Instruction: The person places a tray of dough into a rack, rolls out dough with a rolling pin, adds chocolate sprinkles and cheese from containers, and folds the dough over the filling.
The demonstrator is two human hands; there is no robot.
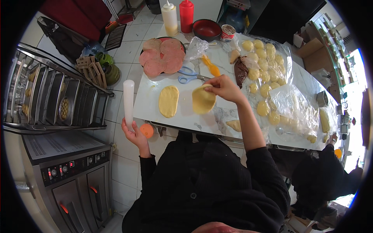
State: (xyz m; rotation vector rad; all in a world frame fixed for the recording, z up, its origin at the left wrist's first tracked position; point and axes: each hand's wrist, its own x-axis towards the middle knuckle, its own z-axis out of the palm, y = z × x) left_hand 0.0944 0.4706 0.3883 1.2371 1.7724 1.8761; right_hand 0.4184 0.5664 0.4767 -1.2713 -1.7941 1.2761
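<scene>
A white rolling pin [128,97] stands nearly upright in my left hand [135,136], off the left edge of the table, with my fingers round its lower end. My right hand [224,88] pinches the upper edge of a flattened round of dough [203,101], which hangs over the tabletop; I cannot tell whether its lower edge touches. Left of it a flat oval of dough [168,101] lies on the table. Beyond sit blue-handled scissors [187,75] and a plate of pink sliced ham [163,58]. A small dough piece [234,125] lies by the near edge.
Several dough balls [263,66] lie under clear plastic [295,106] on the right. Toward the back are squeeze bottles [186,17], a dark red bowl [207,29], an open can [227,32] and piping bags [210,65]. A tray rack [58,93] and oven [70,167] stand left. A co-worker [322,171] stands right.
</scene>
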